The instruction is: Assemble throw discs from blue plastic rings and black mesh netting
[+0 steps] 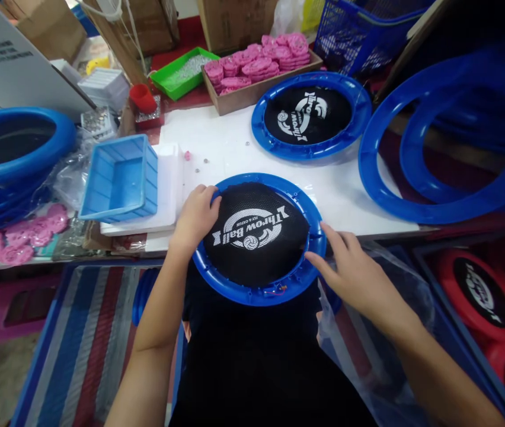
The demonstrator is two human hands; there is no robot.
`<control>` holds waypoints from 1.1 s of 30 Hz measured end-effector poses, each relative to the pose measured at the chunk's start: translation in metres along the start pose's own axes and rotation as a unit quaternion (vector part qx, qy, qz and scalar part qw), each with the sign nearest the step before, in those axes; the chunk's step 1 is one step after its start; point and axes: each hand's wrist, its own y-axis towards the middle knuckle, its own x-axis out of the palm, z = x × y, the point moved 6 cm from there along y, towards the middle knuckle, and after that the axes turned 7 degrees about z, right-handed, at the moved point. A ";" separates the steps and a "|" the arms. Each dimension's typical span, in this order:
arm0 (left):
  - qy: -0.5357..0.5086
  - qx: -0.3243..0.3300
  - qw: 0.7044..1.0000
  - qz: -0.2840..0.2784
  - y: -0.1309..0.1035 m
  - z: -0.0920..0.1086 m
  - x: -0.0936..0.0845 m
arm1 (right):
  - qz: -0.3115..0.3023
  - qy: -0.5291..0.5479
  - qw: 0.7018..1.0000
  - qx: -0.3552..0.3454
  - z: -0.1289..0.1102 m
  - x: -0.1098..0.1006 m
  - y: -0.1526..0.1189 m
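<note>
A blue ring (217, 283) with a black mesh disc (256, 261) printed "Throw Ball" lies at the table's front edge, partly overhanging it. My left hand (198, 214) grips its upper left rim, fingers curled. On the right rim rests my right hand (345, 264), thumb and fingers apart, touching the ring's edge. A small red wire and part (280, 289) sit on the ring's lower rim. Another blue ring with a printed mesh disc (308, 115) lies farther back on the white sheet (226, 133).
A light blue bin (121, 181) stands left, beside stacked blue rings (16, 142). Pink pieces fill a cardboard tray (259, 89) next to a green tray (181, 74). Large blue rings (377, 178) stand right, above a crate of red discs (479, 290).
</note>
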 end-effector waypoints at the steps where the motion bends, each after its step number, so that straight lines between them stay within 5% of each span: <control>1: 0.008 -0.007 1.000 -0.007 -0.006 0.000 -0.003 | 0.010 -0.003 1.000 -0.009 -0.002 -0.002 0.007; 7: 0.067 -0.030 0.995 -0.074 -0.058 0.020 -0.027 | 0.036 -0.010 0.996 -0.075 -0.001 -0.010 0.064; 10: 0.086 0.047 0.991 -0.095 -0.066 0.040 -0.031 | 0.027 -0.024 0.992 -0.123 -0.002 -0.011 0.093; 15: 0.039 0.199 0.973 -0.107 -0.025 0.058 -0.011 | 0.015 0.005 0.988 -0.156 0.000 -0.015 0.126; 20: 0.074 0.180 0.978 -0.073 0.026 0.044 0.011 | 0.054 0.046 0.979 -0.193 -0.016 -0.023 0.121; 25: 0.060 0.216 0.966 -0.127 0.034 0.046 0.024 | 0.064 0.034 0.968 -0.238 -0.049 -0.016 0.131; 33: 0.003 0.156 0.974 -0.163 0.035 0.041 0.019 | 0.040 -0.127 0.953 -0.272 -0.081 0.009 0.148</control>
